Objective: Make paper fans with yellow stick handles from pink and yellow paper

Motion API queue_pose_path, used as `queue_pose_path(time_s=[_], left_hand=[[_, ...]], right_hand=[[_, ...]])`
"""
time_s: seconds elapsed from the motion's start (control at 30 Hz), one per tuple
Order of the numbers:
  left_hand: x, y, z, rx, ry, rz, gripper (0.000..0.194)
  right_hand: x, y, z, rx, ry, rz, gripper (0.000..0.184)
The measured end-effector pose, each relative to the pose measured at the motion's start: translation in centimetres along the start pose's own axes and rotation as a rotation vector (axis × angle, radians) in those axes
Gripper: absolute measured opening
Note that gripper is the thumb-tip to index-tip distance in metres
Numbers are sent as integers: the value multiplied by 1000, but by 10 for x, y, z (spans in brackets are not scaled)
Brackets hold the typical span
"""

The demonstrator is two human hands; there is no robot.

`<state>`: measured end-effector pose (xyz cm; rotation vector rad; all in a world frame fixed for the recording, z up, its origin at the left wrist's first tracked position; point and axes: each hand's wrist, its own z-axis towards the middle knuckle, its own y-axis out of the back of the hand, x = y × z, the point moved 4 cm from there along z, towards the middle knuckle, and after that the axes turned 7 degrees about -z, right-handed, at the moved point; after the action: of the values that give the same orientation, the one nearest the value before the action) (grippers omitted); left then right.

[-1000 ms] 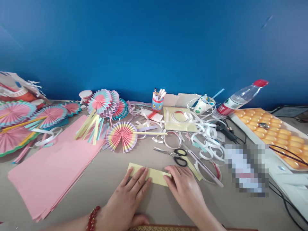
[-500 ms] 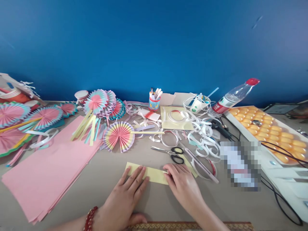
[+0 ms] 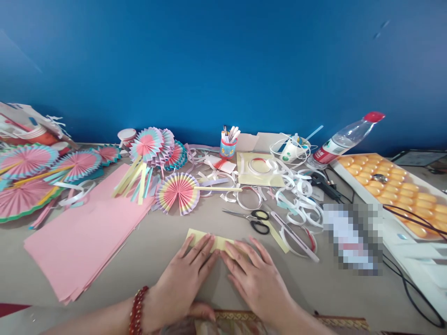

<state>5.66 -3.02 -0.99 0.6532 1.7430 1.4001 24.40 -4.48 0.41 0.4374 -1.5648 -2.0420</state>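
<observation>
A narrow yellow paper strip (image 3: 219, 243) lies flat on the table near its front edge. My left hand (image 3: 181, 281) rests on the strip's left part, fingers stretched out and palm down; a red beaded bracelet (image 3: 138, 309) is on that wrist. Over the right part, my right hand (image 3: 260, 281) lies with its fingers spread, covering that end of the paper. Beyond the right hand are black-handled scissors (image 3: 256, 220) and a second yellow strip (image 3: 278, 237). A folded paper fan (image 3: 177, 193) on a stick lies past the first strip.
Pink paper sheets (image 3: 87, 237) are stacked at left, with several paper fans (image 3: 78, 165) behind. White curled strips (image 3: 302, 200), a glue gun (image 3: 324, 186), a tilted bottle (image 3: 344, 139) and an orange-bubbled tray (image 3: 394, 190) stand at right. A pen cup (image 3: 227, 149) is at the back.
My right hand has gone from bent fingers at the strip's right end to lying flat and spread over it. My left hand stays on the strip. The view has shifted slightly.
</observation>
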Motion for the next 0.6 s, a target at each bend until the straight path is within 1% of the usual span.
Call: queue_pose_path(time_s=[0.17,0.27,0.33,0.5,0.6], left_hand=[[7,6,-5,-16,-23,-35,96],[14,12,-14,-40,-47,-55,91],[20,14,-22,-47,-29,-35,88],[34,18,-44,-79,38,40,77],[39,18,-51,-101,62,71,73]], right_hand=[[-13,10,-15,-9,18,-70,34],[-20,14,-24,-25,-2,-81,34],[-22,14,-28,-24,-8,-80,36],[-26,11,-31,59,61,-98,45],[-32,10,-29,87,77,-91,46]])
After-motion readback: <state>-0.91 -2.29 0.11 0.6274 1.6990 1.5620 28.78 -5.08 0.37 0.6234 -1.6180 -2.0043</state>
